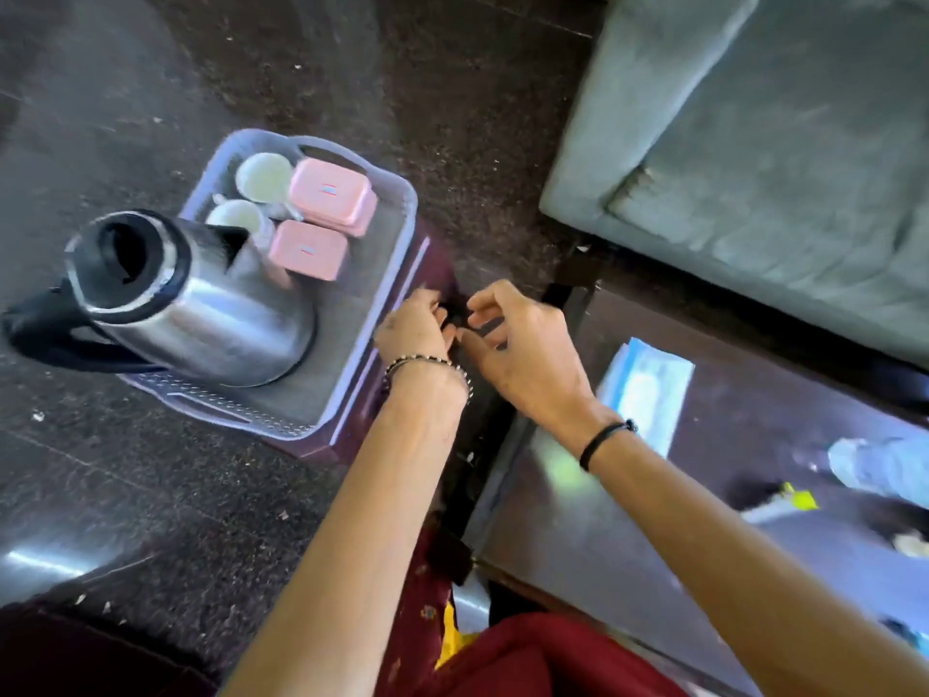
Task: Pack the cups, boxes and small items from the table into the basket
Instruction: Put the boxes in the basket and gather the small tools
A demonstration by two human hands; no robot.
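Note:
A lavender plastic basket [352, 344] stands on a maroon stool [432, 264] on the floor. Inside it are a steel kettle [211, 314] with a black handle, two white cups [264, 176] [236, 218] and two pink lidded boxes [332, 196] [307, 250]. My left hand [414, 332] and my right hand [523, 354] meet just past the basket's right rim. Both pinch a small black item [455, 318] between their fingertips. Too little of the item shows to tell what it is.
A dark glossy table [628, 520] lies at the right, with a blue-and-white packet [648, 389], a pale blue thing [879, 470] and a small yellow bit [799, 498] on it. A grey sofa [779, 143] stands beyond. Dark speckled floor surrounds the stool.

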